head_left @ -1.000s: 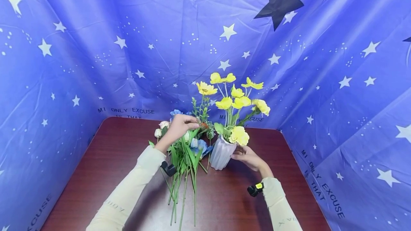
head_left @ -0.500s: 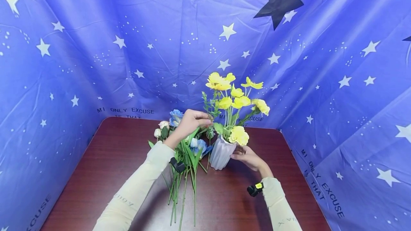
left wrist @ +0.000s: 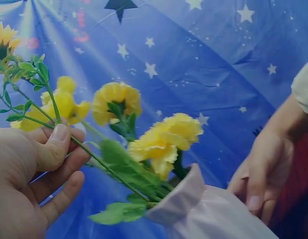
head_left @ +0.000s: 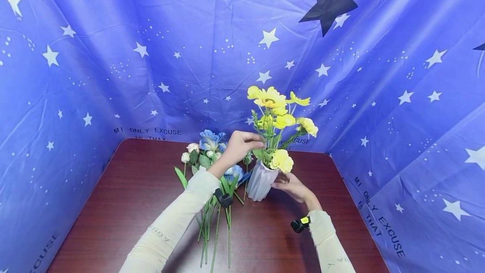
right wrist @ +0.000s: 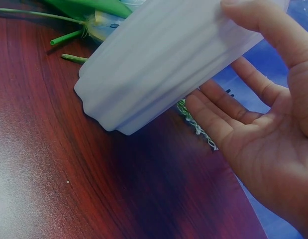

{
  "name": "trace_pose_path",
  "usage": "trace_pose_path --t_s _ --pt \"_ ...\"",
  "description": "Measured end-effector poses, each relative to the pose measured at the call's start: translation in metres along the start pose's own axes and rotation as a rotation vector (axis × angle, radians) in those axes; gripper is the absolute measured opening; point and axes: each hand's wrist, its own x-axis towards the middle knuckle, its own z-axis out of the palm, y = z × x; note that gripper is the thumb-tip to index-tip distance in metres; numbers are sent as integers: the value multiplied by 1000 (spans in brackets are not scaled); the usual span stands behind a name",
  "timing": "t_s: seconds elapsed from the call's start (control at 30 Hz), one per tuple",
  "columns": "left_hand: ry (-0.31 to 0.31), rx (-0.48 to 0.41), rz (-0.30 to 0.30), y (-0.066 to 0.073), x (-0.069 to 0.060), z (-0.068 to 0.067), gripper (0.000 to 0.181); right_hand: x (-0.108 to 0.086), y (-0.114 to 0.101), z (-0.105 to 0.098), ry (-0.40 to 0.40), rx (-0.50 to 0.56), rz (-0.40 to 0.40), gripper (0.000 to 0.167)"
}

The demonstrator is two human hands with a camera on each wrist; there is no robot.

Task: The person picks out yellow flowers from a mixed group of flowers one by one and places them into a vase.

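My left hand [head_left: 242,146] pinches the thin green stem of a yellow sunflower [head_left: 270,97] between thumb and fingers. In the left wrist view this stem [left wrist: 104,167] slants down from the fingertips to the mouth of a pale fluted vase [head_left: 260,182]. Several yellow flowers [left wrist: 163,142] stand in the vase with their leaves. My right hand [head_left: 294,186] holds the vase on its right side. The right wrist view shows its thumb on the vase wall [right wrist: 158,64] and the other fingers round the far side. Whether the sunflower's stem end is inside the mouth is hard to tell.
On the dark red wooden table [head_left: 132,197], left of the vase, lies a pile of blue flowers [head_left: 212,140], white buds [head_left: 185,157] and long green stems [head_left: 216,239]. My left forearm passes over it. A blue star-printed cloth [head_left: 212,54] surrounds the table.
My left hand has moved right with the sunflower, from above the pile to the vase's mouth. The blue flowers behind it are now more exposed. My right hand and the vase have stayed put.
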Motion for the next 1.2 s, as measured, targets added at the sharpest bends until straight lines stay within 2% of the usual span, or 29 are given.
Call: trace_pose_path --t_s 0.13,0.27,0.47,0.7,0.93,1.2 --pt "-8 29 4 -4 -1 5 17 0 -1 1 4 3 9 70" --pt "-1 18 16 -8 1 9 17 0 -1 2 0 10 1 71" --pt "-1 22 0 -10 3 11 17 -1 -2 2 3 2 1 70" --pt "4 172 -5 -14 1 14 17 -1 -2 1 15 -9 18 66" --pt "6 251 8 -22 -2 16 16 0 -2 2 19 -14 21 64" --pt "-27 391 64 -28 -6 16 11 -1 -2 3 31 -5 27 54"
